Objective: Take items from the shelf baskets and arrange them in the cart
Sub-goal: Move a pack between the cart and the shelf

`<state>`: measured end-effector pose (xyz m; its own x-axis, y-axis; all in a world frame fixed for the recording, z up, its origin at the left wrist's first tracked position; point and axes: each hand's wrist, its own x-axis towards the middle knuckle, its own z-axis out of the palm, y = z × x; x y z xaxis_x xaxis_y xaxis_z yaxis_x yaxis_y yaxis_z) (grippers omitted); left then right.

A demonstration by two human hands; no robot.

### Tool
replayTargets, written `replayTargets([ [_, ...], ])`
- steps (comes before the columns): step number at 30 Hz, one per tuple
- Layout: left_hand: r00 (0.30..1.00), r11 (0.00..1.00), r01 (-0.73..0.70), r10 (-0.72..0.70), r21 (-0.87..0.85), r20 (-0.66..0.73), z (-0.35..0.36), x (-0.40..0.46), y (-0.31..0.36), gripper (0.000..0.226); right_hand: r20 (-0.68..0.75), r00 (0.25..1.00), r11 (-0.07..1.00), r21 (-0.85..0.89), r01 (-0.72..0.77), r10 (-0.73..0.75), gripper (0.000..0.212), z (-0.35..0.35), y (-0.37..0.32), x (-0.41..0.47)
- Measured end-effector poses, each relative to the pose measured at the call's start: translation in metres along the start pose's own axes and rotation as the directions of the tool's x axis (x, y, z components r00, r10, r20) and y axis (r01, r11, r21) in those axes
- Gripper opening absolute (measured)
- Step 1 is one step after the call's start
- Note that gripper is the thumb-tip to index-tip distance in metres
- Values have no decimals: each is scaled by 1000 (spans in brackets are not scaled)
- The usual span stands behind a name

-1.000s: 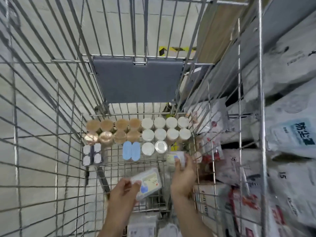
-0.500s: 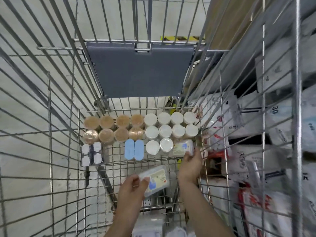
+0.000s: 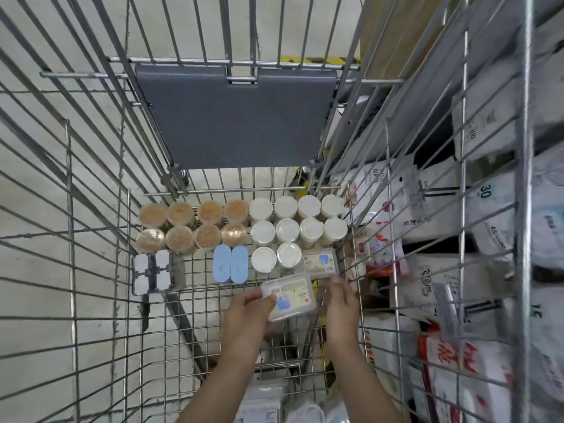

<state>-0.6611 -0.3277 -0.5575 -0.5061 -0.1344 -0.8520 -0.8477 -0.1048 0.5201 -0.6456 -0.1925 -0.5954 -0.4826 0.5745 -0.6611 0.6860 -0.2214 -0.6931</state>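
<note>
Cart (image 3: pixel 128 270) holds jars, boxes; left grip (image 3: pixel 247 312) grasping clear box (image 3: pixel 290 297); right grip (image 3: pixel 340 303) apparently released.

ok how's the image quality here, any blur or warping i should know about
Head view: wide-angle lens bows the cart wires outward toward the edges; the bags at the right edge are smeared; the box in the left hand shows its label but the print is too soft to read; lighting is flat, with slight sheen on the white lids.

"30", "100", "15" on shelf bags (image 3: pixel 488 206)
</note>
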Motion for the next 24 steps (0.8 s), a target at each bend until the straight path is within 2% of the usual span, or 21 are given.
replayTargets([
  [3,998,995,54,-53,-89,19,15,1,-1,19,117,992,993,105,-50,38,17,-6,2,-12],
  [5,997,995,35,-29,-95,65,23,2,-2,20,114,993,986,159,-45,27,14,-10,1,-13],
  [7,989,998,-61,62,-14,137,27,2,-6,25,42,997,962,262,-80,71,19,-11,-2,-8],
  [8,980,985,-134,116,107,163,26,4,-11,31,-5,994,944,316,-100,108,22,-10,-2,-4],
  [9,968,933,-221,175,286,179,22,7,-18,37,-51,988,927,357,-118,145,26,-7,-2,0],
  [10,951,818,-306,239,487,196,17,10,-26,42,-92,981,918,376,-126,172,29,-4,-2,4],
  [11,931,653,-362,288,665,223,11,11,-35,46,-128,974,911,393,-125,189,31,0,-2,7],
  [13,923,357,-356,280,863,265,-1,14,-51,55,-201,958,903,417,-106,206,29,10,-1,13],
  [14,931,268,-335,241,903,274,-8,15,-58,60,-234,948,895,435,-97,216,25,14,-1,15],
  [16,944,172,-314,166,934,286,-19,17,-69,66,-294,926,877,475,-73,236,17,22,-2,18],
  [19,941,60,-325,122,944,316,-27,18,-77,71,-346,900,851,523,-48,264,16,30,-3,24],
  [24,938,32,-335,102,942,331,-29,23,-80,72,-388,865,864,494,-96,318,7,36,-3,29],
])
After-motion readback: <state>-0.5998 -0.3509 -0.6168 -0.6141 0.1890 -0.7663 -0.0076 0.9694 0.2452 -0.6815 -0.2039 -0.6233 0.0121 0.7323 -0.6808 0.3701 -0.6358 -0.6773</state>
